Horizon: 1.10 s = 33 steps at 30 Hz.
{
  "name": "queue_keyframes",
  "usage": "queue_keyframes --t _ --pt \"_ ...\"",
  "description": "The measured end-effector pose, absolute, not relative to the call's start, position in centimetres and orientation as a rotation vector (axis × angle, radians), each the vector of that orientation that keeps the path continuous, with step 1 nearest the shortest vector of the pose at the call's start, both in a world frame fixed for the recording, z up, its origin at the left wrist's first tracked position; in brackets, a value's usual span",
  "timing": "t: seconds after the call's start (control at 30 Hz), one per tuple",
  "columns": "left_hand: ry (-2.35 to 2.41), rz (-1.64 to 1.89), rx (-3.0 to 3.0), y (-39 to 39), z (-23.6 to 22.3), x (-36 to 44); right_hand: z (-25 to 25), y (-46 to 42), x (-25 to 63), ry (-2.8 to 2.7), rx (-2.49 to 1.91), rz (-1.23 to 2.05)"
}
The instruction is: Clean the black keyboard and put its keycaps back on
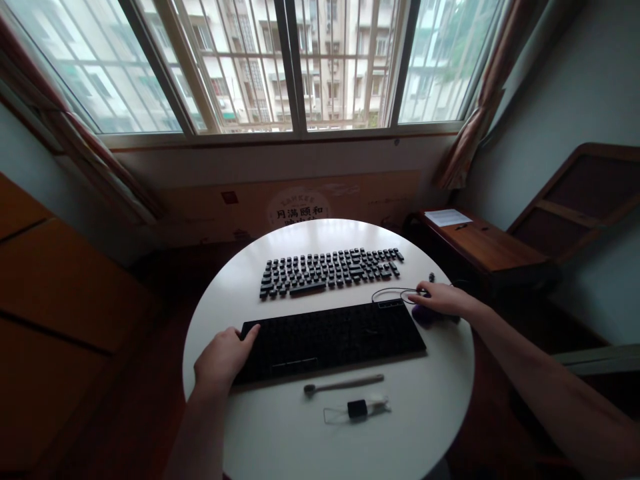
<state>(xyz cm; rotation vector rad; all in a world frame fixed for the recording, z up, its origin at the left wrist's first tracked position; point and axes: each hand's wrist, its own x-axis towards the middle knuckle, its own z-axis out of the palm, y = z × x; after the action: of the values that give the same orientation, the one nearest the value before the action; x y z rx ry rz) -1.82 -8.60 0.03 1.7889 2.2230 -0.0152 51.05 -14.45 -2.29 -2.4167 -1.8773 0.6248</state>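
Observation:
A black keyboard base, stripped of its keycaps, lies slightly tilted across the white round table. My left hand grips its left end, thumb on top and the other fingers at the edge, partly hidden. Off its right end, my right hand is closed over a dark purple object whose kind I cannot make out. Beside those fingers loops the thin black cable. Behind the base, black keycaps lie in keyboard order. Nearer me are a toothbrush-like brush and a wire keycap puller with a black middle.
The round white table has its curved edge close to both forearms. A small dark item sits near its right rim. Farther right stands a wooden chair with paper on it. Curtained windows are beyond.

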Motion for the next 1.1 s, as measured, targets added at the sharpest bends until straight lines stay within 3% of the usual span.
queue_keyframes --t 0.3,0.63,0.83,1.1 --pt "2.285 -0.019 1.796 -8.6 -0.1 -0.9 -1.0 -16.8 49.2 -1.950 -2.148 1.006" --pt "2.235 0.591 1.718 -8.9 -0.7 -0.8 -2.2 -18.0 47.3 -1.766 -2.009 1.074" --pt "1.999 1.164 1.635 -10.0 -1.1 -0.3 -1.0 -20.6 47.2 -1.672 -1.842 0.781" --pt "1.382 1.452 1.254 -12.0 -3.5 0.1 -4.3 -25.1 46.8 -1.584 -1.937 0.308"
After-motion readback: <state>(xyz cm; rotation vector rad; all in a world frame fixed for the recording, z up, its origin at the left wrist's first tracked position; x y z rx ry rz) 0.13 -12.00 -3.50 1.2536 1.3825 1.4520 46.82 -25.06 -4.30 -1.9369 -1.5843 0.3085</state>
